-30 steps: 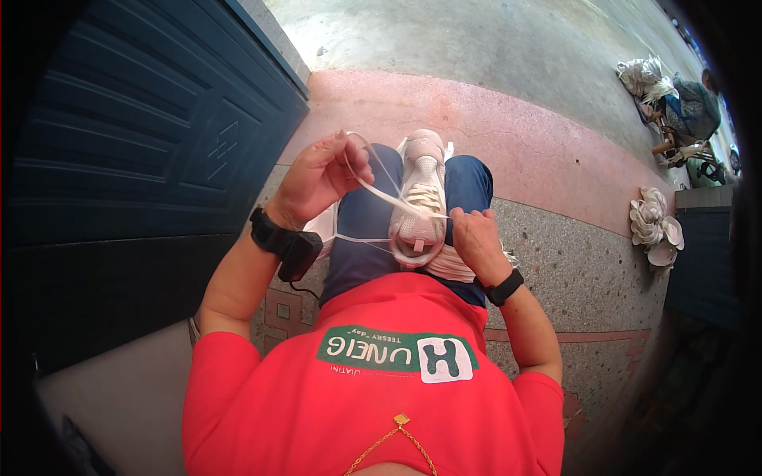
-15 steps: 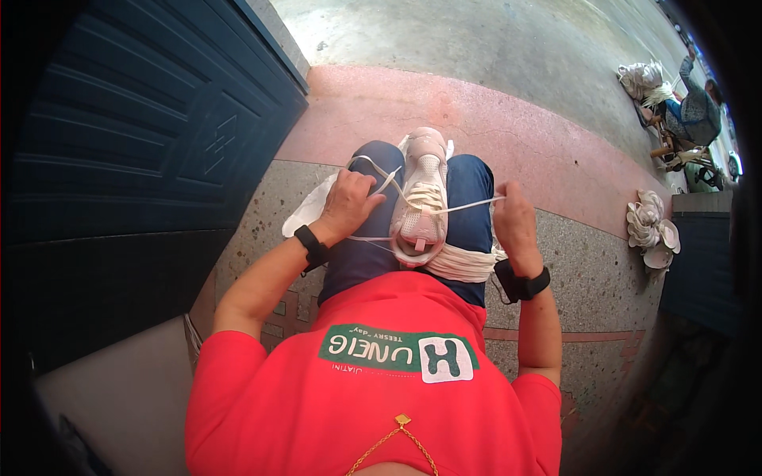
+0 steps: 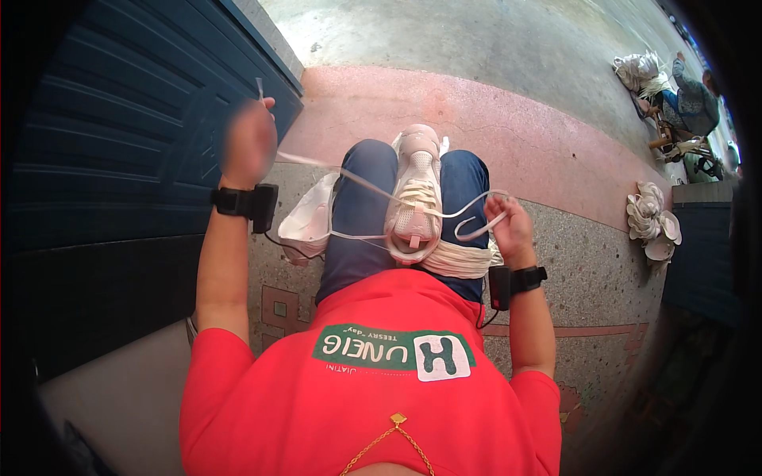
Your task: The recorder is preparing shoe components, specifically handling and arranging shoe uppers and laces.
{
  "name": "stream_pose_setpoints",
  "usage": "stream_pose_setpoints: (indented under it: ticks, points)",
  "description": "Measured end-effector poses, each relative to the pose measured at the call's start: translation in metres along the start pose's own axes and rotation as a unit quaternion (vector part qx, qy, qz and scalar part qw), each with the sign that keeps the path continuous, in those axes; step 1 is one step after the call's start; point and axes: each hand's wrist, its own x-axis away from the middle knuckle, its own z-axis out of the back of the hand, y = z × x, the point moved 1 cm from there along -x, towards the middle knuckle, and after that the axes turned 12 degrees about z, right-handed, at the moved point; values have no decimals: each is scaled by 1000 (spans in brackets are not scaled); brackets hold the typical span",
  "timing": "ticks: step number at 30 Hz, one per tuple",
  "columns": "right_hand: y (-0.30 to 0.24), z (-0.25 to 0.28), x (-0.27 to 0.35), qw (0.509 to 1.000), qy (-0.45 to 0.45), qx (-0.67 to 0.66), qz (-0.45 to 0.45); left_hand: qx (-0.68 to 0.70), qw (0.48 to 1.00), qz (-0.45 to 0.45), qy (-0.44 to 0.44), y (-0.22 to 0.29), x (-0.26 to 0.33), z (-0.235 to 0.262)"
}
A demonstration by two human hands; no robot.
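A pale pink and white sneaker (image 3: 415, 190) rests between my thighs, toe pointing away from me, with cream lacing across its tongue. My left hand (image 3: 250, 147) is raised at the far left, partly blurred, closed on a shoelace (image 3: 371, 185) that stretches from the shoe; a short lace tip sticks up above the fingers. To the right of the shoe, my right hand (image 3: 512, 226) pinches the other lace, which curves up from the shoe and leaves a loose end hanging beside the fingers. A bundle of cream laces (image 3: 459, 261) lies over my right thigh.
Another white and pink shoe (image 3: 308, 222) sits left of my left leg. A dark blue panelled door (image 3: 127, 135) stands close to my left arm. Several white shoe parts (image 3: 652, 222) are heaped on the floor at right. Farther off, a person (image 3: 694, 107) sits beside another white pile.
My left hand has swung far out to the left and away from me, drawing the lace long. My right hand has moved slightly down, and its lace has slackened into a curve.
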Motion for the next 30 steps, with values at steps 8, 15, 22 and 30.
stream_pose_setpoints:
  ticks: [8, 15, 22, 30]
  points:
    - [39, 24, 31, 708, -87, 632, 304, -338, 913, 212, -85, -108, 61, -83]
    - [13, -49, 80, 536, -179, 719, 405, -517, 854, 10, -64, -172, 65, -102]
    - [9, -51, 74, 530, -260, 687, 423, -534, 846, 0, -10, -168, 64, -110]
    - [25, -75, 78, 579, -305, 628, 421, -564, 824, -54, -12, -177, 62, -110]
